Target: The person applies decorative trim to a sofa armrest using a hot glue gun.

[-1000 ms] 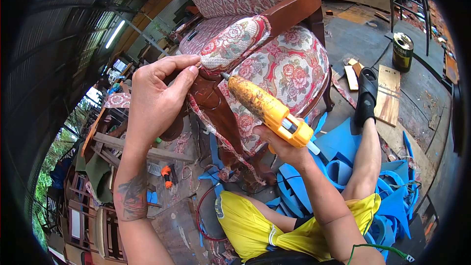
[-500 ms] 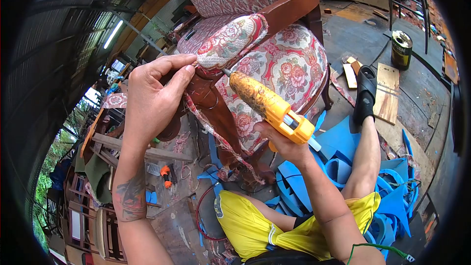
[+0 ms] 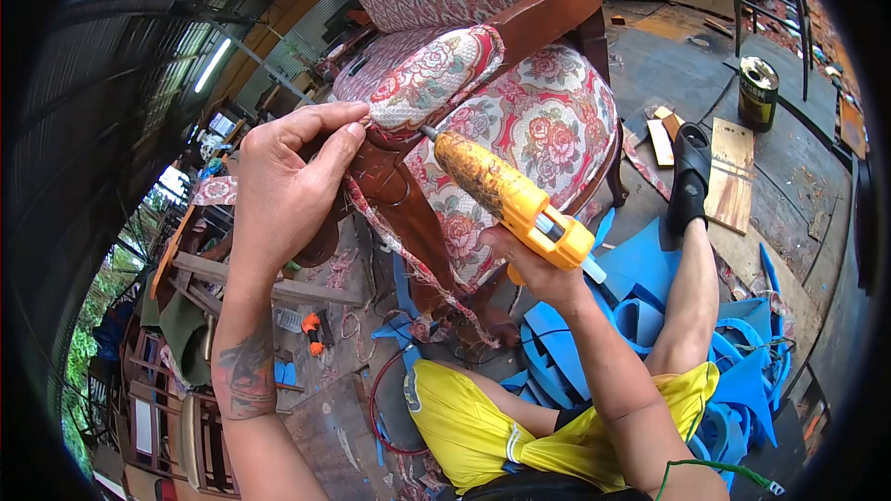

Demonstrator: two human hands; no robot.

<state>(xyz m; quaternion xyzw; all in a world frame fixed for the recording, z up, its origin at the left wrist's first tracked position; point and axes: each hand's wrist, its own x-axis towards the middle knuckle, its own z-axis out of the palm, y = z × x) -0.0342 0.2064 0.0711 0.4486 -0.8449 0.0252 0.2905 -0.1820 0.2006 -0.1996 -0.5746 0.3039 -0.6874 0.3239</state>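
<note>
With the glue gun (image 3: 506, 199) nozzle just under the front edge of the padded armrest (image 3: 427, 79), near the left hand (image 3: 283, 181), a slip or a glue run could, I judge, burn fingertips or smear the cloth. The left fingers (image 3: 342, 134) pinch the braided trim (image 3: 406, 255) against the pad's front end. The right hand (image 3: 538, 274) is closed around the gun's grip.

Yellow glue gun (image 3: 506, 199), barrel crusted with brown residue, tilted up and leftward with its nozzle just beside the near underside of the floral-upholstered armrest pad (image 3: 427, 74), from whose left end a frayed braided trim (image 3: 401, 243) hangs down along the wooden arm support (image 3: 394, 190).
</note>
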